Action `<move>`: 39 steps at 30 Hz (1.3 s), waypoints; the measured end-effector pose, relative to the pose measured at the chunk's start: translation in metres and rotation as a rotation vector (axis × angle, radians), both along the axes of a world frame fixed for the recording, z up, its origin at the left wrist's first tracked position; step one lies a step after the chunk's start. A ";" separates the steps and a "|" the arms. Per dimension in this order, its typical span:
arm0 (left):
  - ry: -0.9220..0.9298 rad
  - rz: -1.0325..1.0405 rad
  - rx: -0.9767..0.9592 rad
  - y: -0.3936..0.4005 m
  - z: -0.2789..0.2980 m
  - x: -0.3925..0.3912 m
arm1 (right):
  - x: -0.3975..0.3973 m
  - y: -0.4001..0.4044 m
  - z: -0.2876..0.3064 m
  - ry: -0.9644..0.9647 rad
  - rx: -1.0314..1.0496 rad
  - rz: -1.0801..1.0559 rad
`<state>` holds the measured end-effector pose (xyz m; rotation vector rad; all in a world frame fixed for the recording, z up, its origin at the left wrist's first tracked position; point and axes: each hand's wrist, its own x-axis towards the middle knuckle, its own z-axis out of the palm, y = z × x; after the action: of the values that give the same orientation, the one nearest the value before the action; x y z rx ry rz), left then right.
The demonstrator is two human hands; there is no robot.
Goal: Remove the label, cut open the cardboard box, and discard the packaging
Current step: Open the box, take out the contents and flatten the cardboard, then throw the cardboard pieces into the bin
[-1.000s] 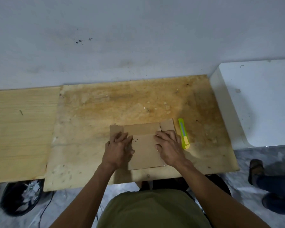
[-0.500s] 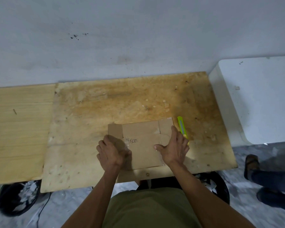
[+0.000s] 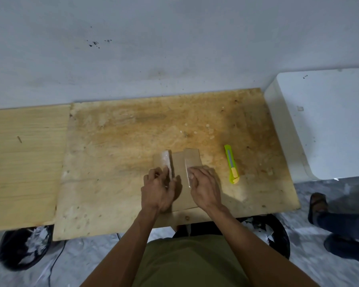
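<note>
- The cardboard box [image 3: 181, 175] lay flattened on the plywood board [image 3: 112, 162], near the board's front edge and right of its centre, with both side flaps folded up and inward.
- The step in hand was judged to be folding the cut-open box down for disposal. To do this well, each flap should be pressed along its own crease, with the base held flat against the board so the piece does not slide.
- The left hand [image 3: 159, 191] was partly curled, its fingers gripping the left flap [image 3: 166, 162] of the box and holding it raised.
- The right hand [image 3: 205, 188] was likewise partly curled, its fingers on the right flap [image 3: 190, 162].
- Strips of clear tape appeared to remain on both flaps.
- The knife [image 3: 231, 163] lay untouched on the board, just to the right of the box.
- A black bin [image 3: 278, 235] stood below the board's front edge, beneath the box, and was judged a likely place for the packaging.
</note>
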<state>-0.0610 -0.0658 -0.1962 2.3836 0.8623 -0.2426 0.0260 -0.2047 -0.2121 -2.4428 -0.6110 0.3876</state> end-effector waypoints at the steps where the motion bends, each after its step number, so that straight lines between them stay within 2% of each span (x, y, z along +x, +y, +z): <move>1: 0.005 0.027 -0.021 0.002 -0.002 0.002 | 0.002 0.000 -0.002 -0.003 0.024 -0.017; 4: -0.025 0.221 -0.121 0.006 -0.004 0.008 | 0.007 0.002 -0.005 0.042 0.095 -0.142; 7: -0.028 0.419 -0.169 0.003 -0.004 0.012 | 0.006 0.004 -0.012 0.105 0.056 -0.333; 11: -0.031 0.481 -0.159 -0.003 -0.004 0.019 | 0.001 0.015 -0.015 0.180 0.022 -0.419; 16: -0.084 0.581 -0.292 -0.003 -0.008 0.023 | 0.009 0.018 -0.012 0.276 0.113 -0.525; 19: -0.217 0.503 -0.344 0.003 -0.001 0.023 | 0.012 0.010 0.002 0.308 0.196 -0.509; 25: -0.300 0.326 -0.417 0.009 0.036 0.041 | 0.022 -0.009 0.035 0.358 0.375 -0.452; 31: -0.450 0.039 -0.255 -0.030 0.054 0.062 | 0.028 -0.038 0.061 0.244 0.377 -0.549; 36: -0.422 -0.136 -0.194 -0.088 0.060 0.077 | 0.017 -0.093 0.079 0.064 0.239 -0.678; 39: -0.438 -0.235 -0.218 -0.140 0.068 0.077 | 0.000 -0.143 0.083 0.056 0.176 -0.783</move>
<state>0.0163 -0.2063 -0.1286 2.2074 0.3347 0.0923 0.0258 -0.3478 -0.1288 -2.2720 0.3370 0.0696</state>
